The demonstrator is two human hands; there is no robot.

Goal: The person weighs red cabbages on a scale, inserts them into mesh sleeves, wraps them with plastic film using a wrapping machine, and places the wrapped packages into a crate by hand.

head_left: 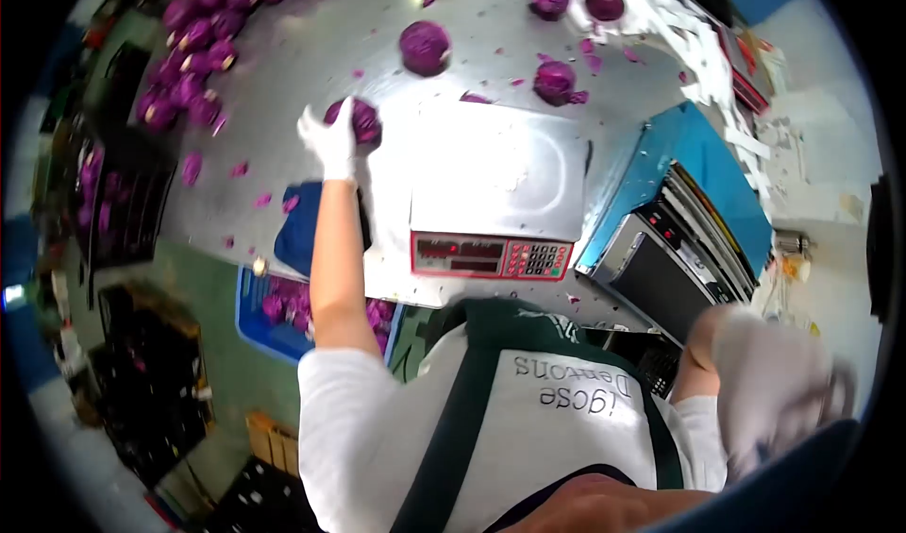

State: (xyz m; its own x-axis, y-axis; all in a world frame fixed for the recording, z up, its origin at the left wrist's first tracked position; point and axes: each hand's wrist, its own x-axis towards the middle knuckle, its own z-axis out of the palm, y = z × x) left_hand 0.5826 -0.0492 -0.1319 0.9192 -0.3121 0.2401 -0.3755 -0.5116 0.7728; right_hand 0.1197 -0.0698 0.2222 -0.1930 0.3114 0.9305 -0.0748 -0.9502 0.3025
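My left hand [329, 144], in a white glove, is at a red cabbage [366, 122] on the metal table, left of the scale. One finger lies across the cabbage and another sticks out to the left; the palm side is hidden. Just right of it stands a digital scale [500, 174] with a bare steel pan and a red keypad panel. At the lower right, my gloved right hand [779, 382] is raised beside my shoulder and smeared by motion, so its fingers cannot be made out.
Loose red cabbages [425, 48] and leaf scraps lie on the metal table [283, 61], with a cabbage pile [193, 61] at the far left. A blue machine [679, 221] stands right of the scale. Below the table edge is a blue crate [250, 306] holding purple leaves.
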